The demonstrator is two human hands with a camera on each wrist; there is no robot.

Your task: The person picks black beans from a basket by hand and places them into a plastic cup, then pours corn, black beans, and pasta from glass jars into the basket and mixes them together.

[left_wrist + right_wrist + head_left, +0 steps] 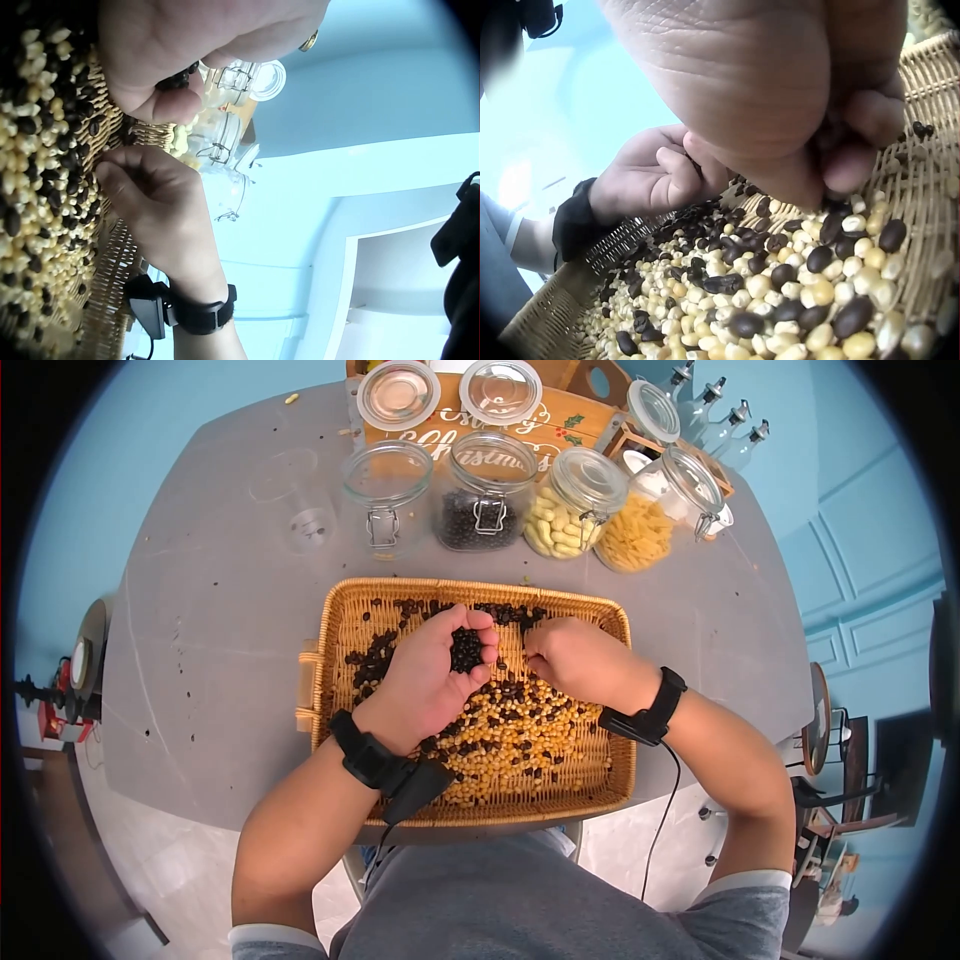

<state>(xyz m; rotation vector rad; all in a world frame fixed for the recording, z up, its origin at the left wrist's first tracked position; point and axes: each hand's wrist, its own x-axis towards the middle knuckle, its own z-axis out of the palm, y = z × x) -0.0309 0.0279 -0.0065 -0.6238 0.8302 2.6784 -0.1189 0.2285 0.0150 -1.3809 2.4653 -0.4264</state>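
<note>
My left hand [425, 675] is cupped round a heap of dark beans [466, 650], palm up over the wicker basket [322, 625]. To its right, my right hand [585, 660] is low over the basket with fingers curled and thumb against the index finger; whether a bean sits between them is hidden. Yellow kernels [510, 745] mixed with dark beans cover the near part of the basket. In the right wrist view, the right fingertips [851, 169] are just above dark beans [820, 259] and kernels [759, 285]. More loose dark beans [375, 658] lie along the basket's left and far sides.
Behind the basket stand an open empty-looking jar [385, 505], a jar of dark beans [480, 525], a jar of pale yellow pieces [560, 525] and a jar of pasta [635, 535]. A clear cup [305, 525] is at the left. Glass bottles [740, 445] stand behind right.
</note>
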